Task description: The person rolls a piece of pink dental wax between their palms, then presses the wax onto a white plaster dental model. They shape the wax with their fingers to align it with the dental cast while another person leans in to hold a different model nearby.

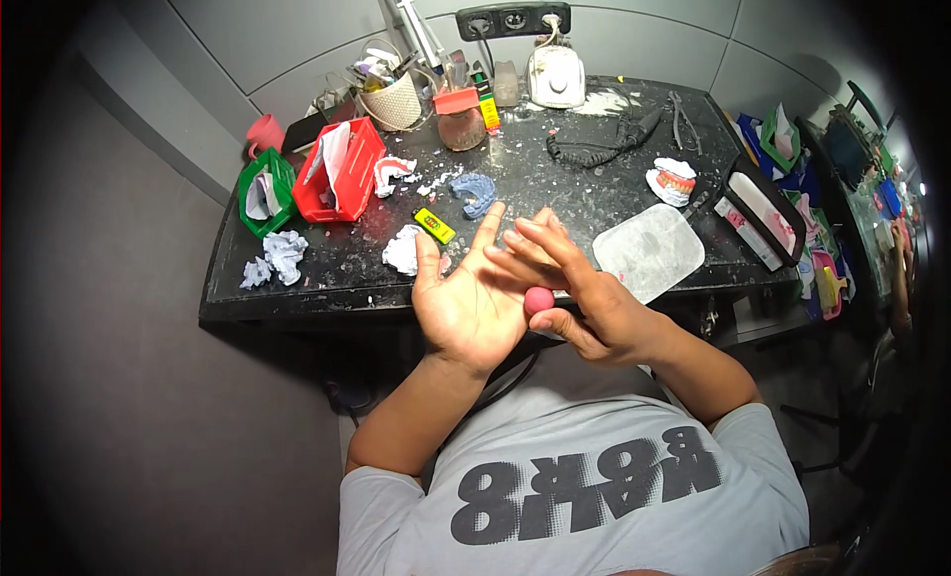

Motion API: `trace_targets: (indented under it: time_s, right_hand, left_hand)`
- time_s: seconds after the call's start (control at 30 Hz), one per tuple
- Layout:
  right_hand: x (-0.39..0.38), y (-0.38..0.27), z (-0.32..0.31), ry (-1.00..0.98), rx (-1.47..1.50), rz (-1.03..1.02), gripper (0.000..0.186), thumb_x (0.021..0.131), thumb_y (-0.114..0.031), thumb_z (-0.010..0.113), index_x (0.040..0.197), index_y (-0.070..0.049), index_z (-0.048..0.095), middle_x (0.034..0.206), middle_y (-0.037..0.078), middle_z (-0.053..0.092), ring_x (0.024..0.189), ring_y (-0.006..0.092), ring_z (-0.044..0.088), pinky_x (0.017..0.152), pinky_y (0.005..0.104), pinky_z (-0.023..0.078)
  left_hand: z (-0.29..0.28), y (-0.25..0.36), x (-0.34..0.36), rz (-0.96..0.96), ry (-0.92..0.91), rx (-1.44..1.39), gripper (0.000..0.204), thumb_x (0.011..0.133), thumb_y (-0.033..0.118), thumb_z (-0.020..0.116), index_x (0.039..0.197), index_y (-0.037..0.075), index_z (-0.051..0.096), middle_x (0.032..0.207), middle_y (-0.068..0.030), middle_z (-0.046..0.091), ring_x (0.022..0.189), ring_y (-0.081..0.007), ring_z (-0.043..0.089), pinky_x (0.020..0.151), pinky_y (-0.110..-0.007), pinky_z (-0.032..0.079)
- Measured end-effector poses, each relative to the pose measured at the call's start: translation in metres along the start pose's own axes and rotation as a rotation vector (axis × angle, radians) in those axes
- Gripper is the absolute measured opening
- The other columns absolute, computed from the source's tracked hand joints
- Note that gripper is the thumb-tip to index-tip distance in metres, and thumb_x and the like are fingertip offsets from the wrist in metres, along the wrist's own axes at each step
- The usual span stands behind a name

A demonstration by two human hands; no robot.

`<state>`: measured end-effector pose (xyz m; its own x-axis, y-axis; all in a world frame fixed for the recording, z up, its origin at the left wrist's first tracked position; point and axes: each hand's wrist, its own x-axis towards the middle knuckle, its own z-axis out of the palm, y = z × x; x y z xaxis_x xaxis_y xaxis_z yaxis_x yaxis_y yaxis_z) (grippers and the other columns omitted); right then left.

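A small round pink ball, smooth like wax or dough, sits between the thumb and fingers of my right hand. My left hand lies palm up with its fingers stretched out, and the ball is at the edge of that palm. Right-hand fingers reach over the left palm and hide part of it. Just beyond the left fingers are a yellow lighter, a white crumpled lump and a blue-grey dental mould. To the right of my hands, a translucent flat tray rests near the bench edge.
The black bench is strewn with white crumbs. At left stand a red bin, a green bin and crumpled paper. Rightward are a dental model, pliers and a corded black handpiece. A jar stands behind.
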<state>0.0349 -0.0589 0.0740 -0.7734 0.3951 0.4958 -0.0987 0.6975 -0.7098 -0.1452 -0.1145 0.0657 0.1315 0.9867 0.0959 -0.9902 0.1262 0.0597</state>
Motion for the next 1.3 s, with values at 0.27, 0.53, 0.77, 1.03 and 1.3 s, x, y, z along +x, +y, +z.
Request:
trace_targets:
  time_s: [0.27, 0.53, 0.77, 1.03, 1.3]
  right_hand:
    - [0.002, 0.002, -0.018, 0.087, 0.984, 0.285, 0.048, 0.109, -0.028, 0.063, 0.145, 0.002, 0.052, 0.111, 0.016, 0.075, 0.098, 0.0226, 0.077, 0.093, 0.0349, 0.061]
    - [0.005, 0.027, -0.021, 0.078, 1.221, 0.561, 0.063, 0.113, -0.05, 0.04, 0.132, 0.006, 0.061, 0.104, 0.018, 0.074, 0.079, 0.0234, 0.077, 0.085, 0.039, 0.066]
    - [0.035, 0.022, -0.038, 0.035, 1.251, 0.694, 0.052, 0.115, -0.031, 0.045, 0.147, 0.01, 0.052, 0.118, 0.025, 0.072, 0.1, 0.0332, 0.077, 0.092, 0.0421, 0.063]
    - [0.032, 0.025, -0.083, 0.086, 1.024, 0.59, 0.066, 0.103, -0.023, 0.061, 0.149, 0.02, 0.04, 0.12, 0.038, 0.068, 0.092, 0.0406, 0.078, 0.09, 0.0507, 0.063]
    - [0.017, 0.033, -0.097, 0.226, 1.021, 0.576, 0.075, 0.102, -0.023, 0.065, 0.154, 0.02, 0.031, 0.121, 0.041, 0.066, 0.091, 0.0432, 0.078, 0.089, 0.0535, 0.064]
  left_hand:
    - [0.026, 0.065, 0.0, 0.242, -0.019, 0.323, 0.088, 0.104, 0.067, 0.046, 0.16, 0.0, 0.038, 0.167, -0.0345, 0.031, 0.157, -0.0497, 0.026, 0.128, -0.067, 0.017]
    - [0.093, 0.254, 0.034, 1.144, 0.171, 1.297, 0.067, 0.11, 0.048, 0.039, 0.145, -0.008, 0.052, 0.145, -0.0325, 0.058, 0.138, -0.0467, 0.055, 0.12, -0.06, 0.037]
    - [0.082, 0.464, 0.07, 1.074, 0.58, 2.102, 0.033, 0.107, 0.023, 0.055, 0.127, 0.002, 0.069, 0.116, -0.0133, 0.076, 0.106, -0.0228, 0.073, 0.096, -0.037, 0.054]
    - [0.057, 0.492, 0.122, 0.369, 0.336, 2.66, 0.037, 0.087, 0.005, 0.072, 0.124, 0.003, 0.072, 0.12, -0.0121, 0.074, 0.114, -0.0247, 0.069, 0.1, -0.036, 0.054]
    - [0.023, 0.456, 0.178, -0.217, 0.324, 2.82, 0.073, 0.078, 0.033, 0.084, 0.14, 0.006, 0.059, 0.139, -0.0183, 0.063, 0.132, -0.0316, 0.059, 0.111, -0.039, 0.046]
